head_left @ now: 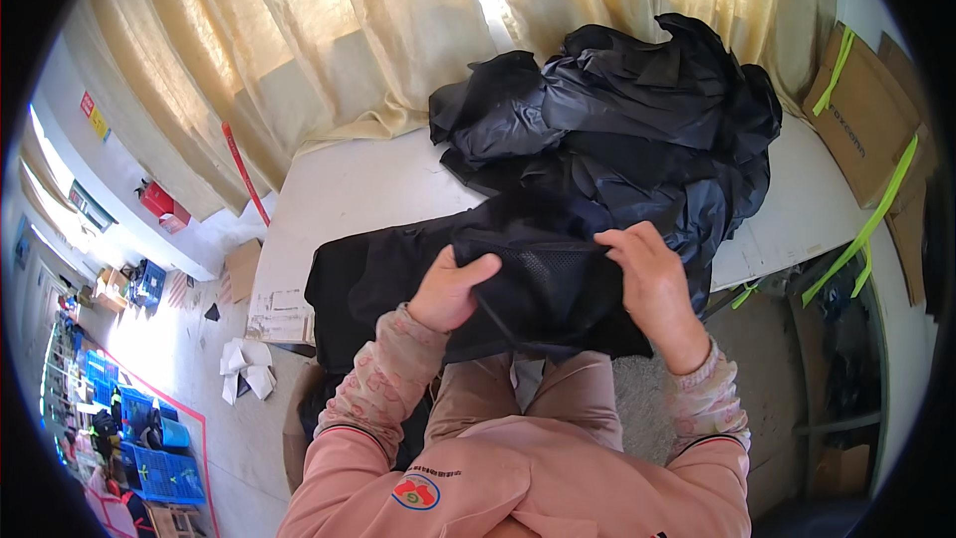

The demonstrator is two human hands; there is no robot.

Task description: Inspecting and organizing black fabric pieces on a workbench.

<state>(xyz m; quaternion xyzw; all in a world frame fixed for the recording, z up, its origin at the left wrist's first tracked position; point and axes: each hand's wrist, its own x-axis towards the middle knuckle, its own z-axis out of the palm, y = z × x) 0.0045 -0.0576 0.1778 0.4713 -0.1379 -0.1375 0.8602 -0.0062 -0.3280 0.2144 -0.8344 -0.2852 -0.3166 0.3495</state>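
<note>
Between my two hands a black fabric piece with a mesh panel (543, 274) is stretched at the table's front edge. My left hand (445, 289) grips its left side, with the thumb on top and the other fingers hidden under the cloth. At the upper right corner, my right hand (657, 284) pinches the edge between thumb and fingers. More flat black fabric (363, 274) lies under and to the left of the held piece, hanging over the front edge. Whether it is joined to the mesh piece I cannot tell.
A large crumpled heap of shiny black material (637, 100) covers the back right of the white table (349, 184). Cardboard with green straps (866, 130) leans at the right. Beige curtains (368, 30) hang behind. White paper scraps (247, 369) and blue crates (164, 473) are at the left.
</note>
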